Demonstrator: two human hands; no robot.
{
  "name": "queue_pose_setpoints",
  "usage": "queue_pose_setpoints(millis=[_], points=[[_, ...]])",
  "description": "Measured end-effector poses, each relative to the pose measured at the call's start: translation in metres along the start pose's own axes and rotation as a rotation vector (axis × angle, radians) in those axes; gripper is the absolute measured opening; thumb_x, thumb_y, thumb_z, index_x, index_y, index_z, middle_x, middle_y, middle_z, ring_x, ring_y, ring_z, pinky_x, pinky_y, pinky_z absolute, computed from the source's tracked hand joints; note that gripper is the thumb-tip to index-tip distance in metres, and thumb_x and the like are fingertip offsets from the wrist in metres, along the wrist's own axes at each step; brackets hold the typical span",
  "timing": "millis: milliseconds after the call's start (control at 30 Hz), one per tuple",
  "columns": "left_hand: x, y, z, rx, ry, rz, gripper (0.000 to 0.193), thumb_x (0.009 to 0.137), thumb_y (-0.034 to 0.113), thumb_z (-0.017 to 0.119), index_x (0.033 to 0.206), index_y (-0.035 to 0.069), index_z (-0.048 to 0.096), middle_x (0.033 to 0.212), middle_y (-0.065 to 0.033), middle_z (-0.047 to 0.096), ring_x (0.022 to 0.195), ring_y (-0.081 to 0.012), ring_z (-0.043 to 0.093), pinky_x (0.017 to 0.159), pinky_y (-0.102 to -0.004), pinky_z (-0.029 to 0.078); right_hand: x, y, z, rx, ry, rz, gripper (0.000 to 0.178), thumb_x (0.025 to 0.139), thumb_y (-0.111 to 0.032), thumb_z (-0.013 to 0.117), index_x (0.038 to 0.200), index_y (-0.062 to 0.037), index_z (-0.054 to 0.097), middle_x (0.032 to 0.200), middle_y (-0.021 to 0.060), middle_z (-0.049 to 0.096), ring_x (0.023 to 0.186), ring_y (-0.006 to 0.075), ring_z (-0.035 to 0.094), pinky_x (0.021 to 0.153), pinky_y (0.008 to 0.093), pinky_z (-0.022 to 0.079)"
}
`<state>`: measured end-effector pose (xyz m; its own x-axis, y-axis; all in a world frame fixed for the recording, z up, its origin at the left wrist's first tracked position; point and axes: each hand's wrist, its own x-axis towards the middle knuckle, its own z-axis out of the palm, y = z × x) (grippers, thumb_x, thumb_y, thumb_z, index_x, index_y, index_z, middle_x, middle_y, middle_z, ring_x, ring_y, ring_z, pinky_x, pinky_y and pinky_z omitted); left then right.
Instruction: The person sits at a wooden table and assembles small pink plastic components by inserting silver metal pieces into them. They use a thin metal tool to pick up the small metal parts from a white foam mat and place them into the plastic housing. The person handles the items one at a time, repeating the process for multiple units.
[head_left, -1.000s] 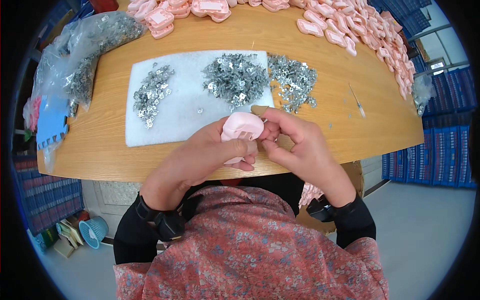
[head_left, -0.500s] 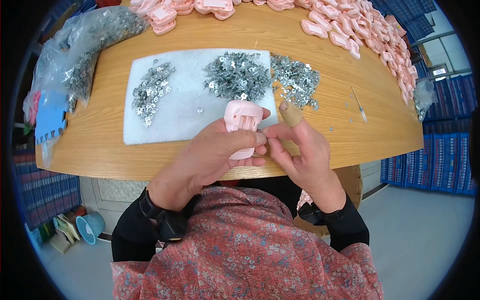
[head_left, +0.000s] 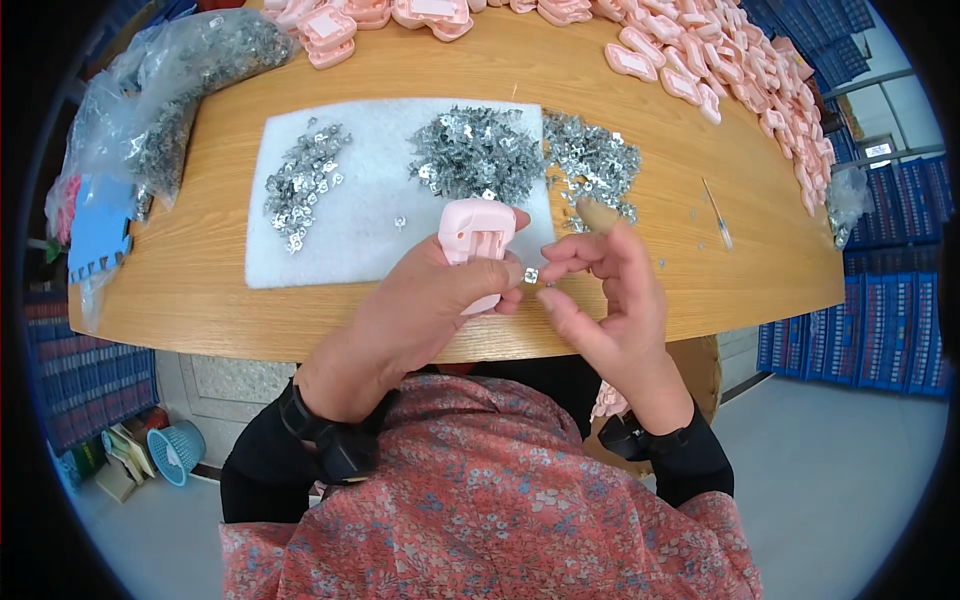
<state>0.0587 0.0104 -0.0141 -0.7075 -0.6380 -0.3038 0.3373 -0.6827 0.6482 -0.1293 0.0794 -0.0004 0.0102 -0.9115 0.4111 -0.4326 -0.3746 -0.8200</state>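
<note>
My left hand (head_left: 425, 275) grips a pink plastic housing (head_left: 478, 222), its battery-like compartment facing up, with the thumb across it. Beside the tip of the left thumb is a small shiny metal contact plate (head_left: 531, 275); whether the left fingertips pinch it is hard to tell. Close to its right side, my right hand (head_left: 625, 310) has thumb and fingers parted, and one finger wears a tan finger cot. Beyond the hands, heaps of metal contact plates (head_left: 475, 152) lie on a white foam sheet (head_left: 375, 250), and another heap (head_left: 592, 160) rests on the wood beside it.
Many pink housings (head_left: 690, 60) cover the far right of the wooden table (head_left: 740, 290). Clear bags of metal parts (head_left: 160, 110) and a blue foam mat piece (head_left: 100, 225) sit at the left. A thin stick-like tool (head_left: 717, 215) lies at the right.
My right thumb and fingers have parted from their pinch, bringing the small metal plate into sight. The pink housing has shifted slightly left with my left hand.
</note>
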Motion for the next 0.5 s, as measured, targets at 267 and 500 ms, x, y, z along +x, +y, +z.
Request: queue_pose_setpoints(millis=[267,500], points=[[0.0,-0.003,0.003,0.174,0.028,0.125,0.047,0.089,0.006,0.064,0.134,0.002,0.051,0.095,-0.0029,0.06,0.083,-0.0115,0.057,0.078,-0.0267,0.048,0.004,-0.008,0.001,0.615,-0.043,0.567,0.059,0.089,0.002,0.066,0.141,0.0009,0.039,0.1,0.0058,0.064,0.093,0.0089,0.061,0.085,0.0241,0.048],[-0.005,0.002,-0.002,-0.019,0.082,-0.07,0.048,0.093,0.009,0.062,0.138,0.003,0.048,0.101,-0.0081,0.064,0.086,-0.0194,0.066,0.083,-0.0371,0.057,0.014,0.003,-0.002,0.691,-0.103,0.707,0.054,0.089,0.002,0.065,0.137,0.0004,0.041,0.097,0.0033,0.066,0.09,0.007,0.062,0.082,0.023,0.049]])
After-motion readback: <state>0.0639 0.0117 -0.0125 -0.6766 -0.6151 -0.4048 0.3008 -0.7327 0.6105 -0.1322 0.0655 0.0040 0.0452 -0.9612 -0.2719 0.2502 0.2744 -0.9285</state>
